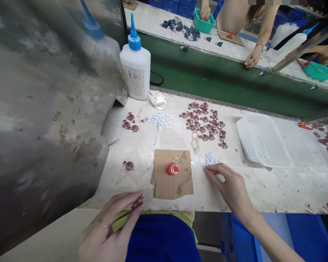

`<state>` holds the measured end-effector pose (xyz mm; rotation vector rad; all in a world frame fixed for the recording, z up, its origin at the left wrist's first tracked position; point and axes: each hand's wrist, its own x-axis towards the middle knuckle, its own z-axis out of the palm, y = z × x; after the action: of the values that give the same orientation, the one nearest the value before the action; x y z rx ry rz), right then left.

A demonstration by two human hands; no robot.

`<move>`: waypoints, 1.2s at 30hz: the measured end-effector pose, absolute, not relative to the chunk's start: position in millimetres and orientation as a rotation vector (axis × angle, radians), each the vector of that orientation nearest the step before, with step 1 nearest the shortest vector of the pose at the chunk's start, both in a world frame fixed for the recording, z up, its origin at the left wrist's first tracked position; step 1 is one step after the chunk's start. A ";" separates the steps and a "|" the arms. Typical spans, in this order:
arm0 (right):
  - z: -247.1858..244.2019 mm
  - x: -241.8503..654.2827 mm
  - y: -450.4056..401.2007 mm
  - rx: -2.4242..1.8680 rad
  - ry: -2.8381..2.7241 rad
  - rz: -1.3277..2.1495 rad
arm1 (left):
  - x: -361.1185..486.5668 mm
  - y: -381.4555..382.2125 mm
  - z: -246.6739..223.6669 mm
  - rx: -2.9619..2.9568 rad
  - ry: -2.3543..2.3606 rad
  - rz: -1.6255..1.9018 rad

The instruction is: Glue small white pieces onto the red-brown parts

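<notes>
My left hand (112, 222) pinches a small reddish-brown piece (138, 201) between thumb and fingertips near the front edge of the bench. My right hand (229, 185) has thumb and forefinger together at the bench surface, just below a small pile of white-blue bits (210, 158); a tiny whitish speck shows at the fingertips, too small to identify. Between the hands lies a cardboard piece (161, 185) bearing a small red cup (172, 168). A larger heap of white-blue bits (158, 120) and many brown pieces (205, 119) lie farther back.
A glue bottle (136, 72) stands at the back left beside a crumpled tissue (157, 99) and a metal panel (57, 109). A translucent tray (265, 142) sits at right. Across a green divider (196, 65), another person's hands work near a teal basket (204, 22).
</notes>
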<state>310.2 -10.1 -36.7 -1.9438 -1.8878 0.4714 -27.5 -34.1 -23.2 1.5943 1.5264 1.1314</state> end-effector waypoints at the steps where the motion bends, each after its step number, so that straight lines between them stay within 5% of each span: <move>1: -35.7 311.0 -10.7 -1.918 -1.925 0.493 | -18.9 -28.2 -22.2 1.650 1.460 1.124; 16: -31.7 309.0 -8.7 -1.962 -1.886 0.546 | 2.9 -6.6 -20.9 1.375 1.468 1.035; 28: 2.7 252.9 22.7 -1.524 -1.969 0.837 | -0.3 -9.4 -17.3 1.386 1.386 1.047; 36: -0.5 243.9 31.6 -1.397 -2.144 0.716 | -0.7 -8.4 -17.5 1.400 1.477 1.011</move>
<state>243.9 31.6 -0.5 -1.3972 -2.1440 0.7159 -0.7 -8.4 -17.5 1.4004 1.4770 1.0108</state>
